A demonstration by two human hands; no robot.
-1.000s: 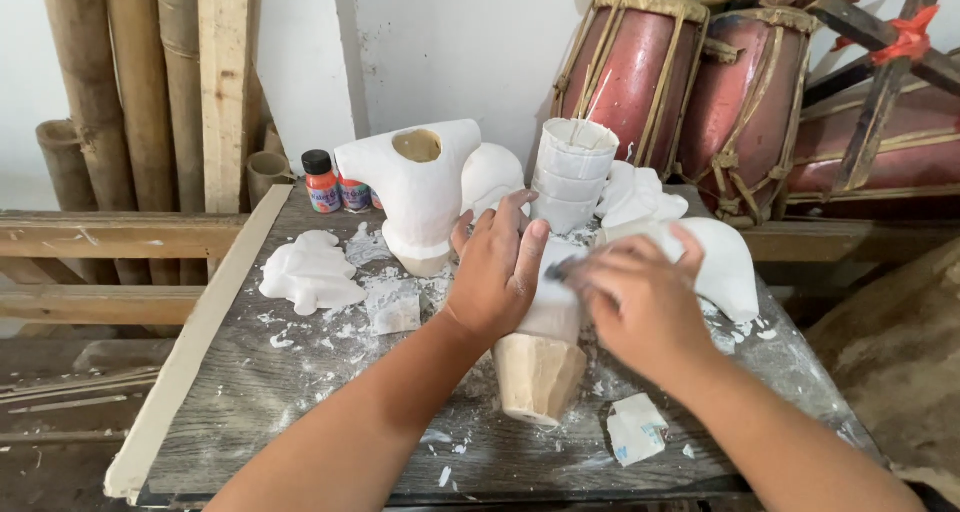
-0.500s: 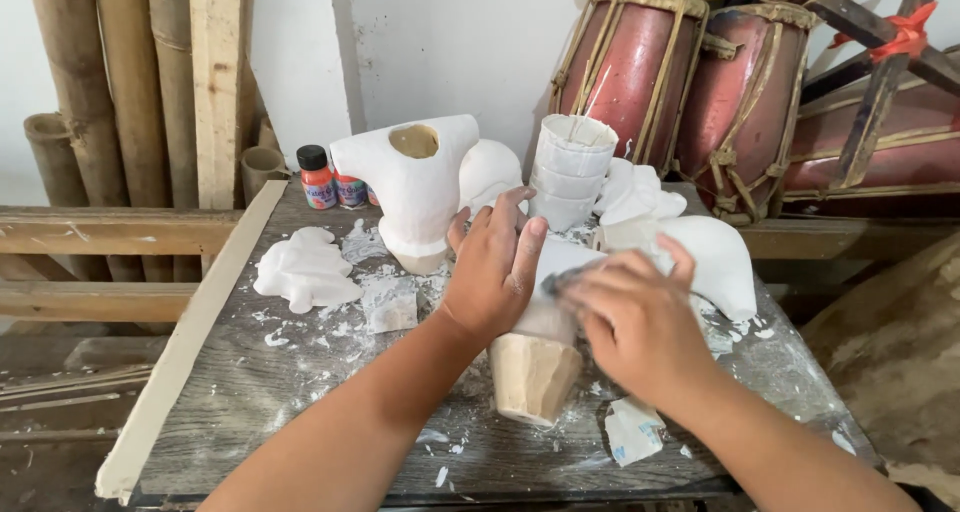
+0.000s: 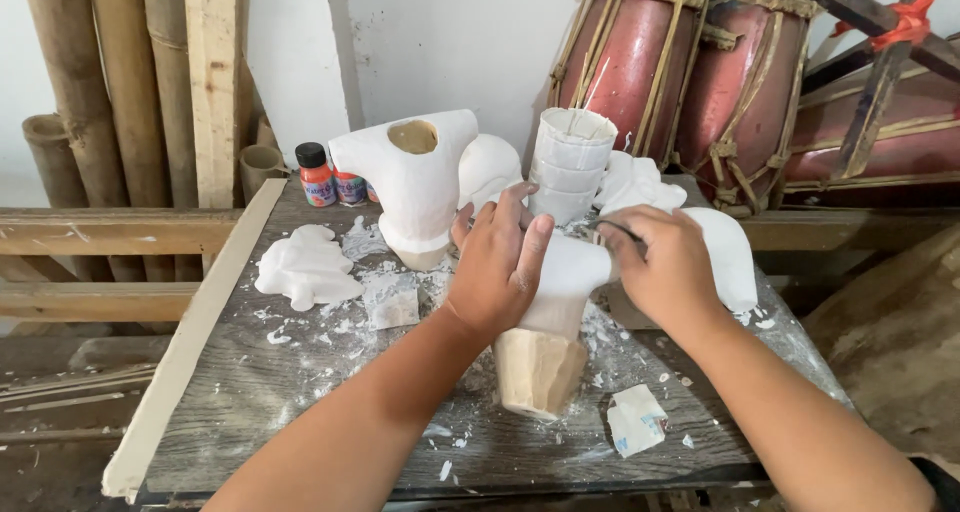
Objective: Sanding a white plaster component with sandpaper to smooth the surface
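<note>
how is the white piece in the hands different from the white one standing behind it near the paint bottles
The held piece is gripped by the left hand and right hand; the standing piece is untouched, upright on the table. The held piece shows a long bare tan base; the standing piece is nearly all white, with a tan hollow on top. The standing piece flares wider at its top. Both are white-coated, torso-like forms.

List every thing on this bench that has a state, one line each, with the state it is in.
Left hand: grip closed around the white-coated piece, fingers spread on top.
Right hand: pressed on the piece's right side, pinching a thin dark tool.
White-coated piece: upright, base bare wood.
White torso form: upright, neck hole open.
Stacked white cups: nested, upright.
Paint bottles: capped.
Flat white cast: lying flat.
Drums: standing behind.
</note>
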